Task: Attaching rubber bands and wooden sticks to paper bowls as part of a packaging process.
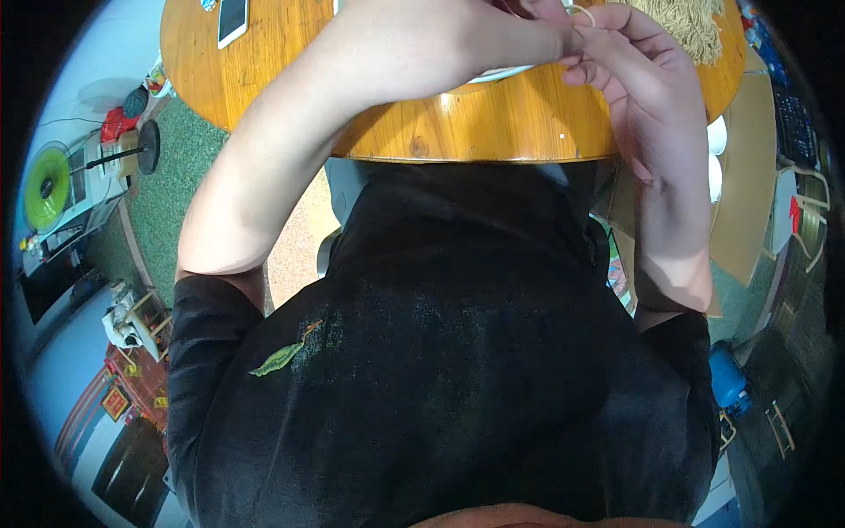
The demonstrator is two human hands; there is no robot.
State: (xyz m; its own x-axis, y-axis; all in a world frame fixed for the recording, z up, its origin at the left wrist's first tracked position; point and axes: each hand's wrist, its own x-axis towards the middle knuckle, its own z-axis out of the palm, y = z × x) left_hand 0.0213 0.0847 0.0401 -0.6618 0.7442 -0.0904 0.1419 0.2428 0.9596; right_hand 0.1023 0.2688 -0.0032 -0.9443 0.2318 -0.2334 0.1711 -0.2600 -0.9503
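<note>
One pale loop [582,10] shows between the fingers [614,51] of left hand [480,44] and right hand [653,81] — tips together, exact grip unclear.

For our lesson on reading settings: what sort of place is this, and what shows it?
Probably a room in a home, though I can't be certain: a round wooden table with a phone lying on it, and a standing fan with a green head.
</note>
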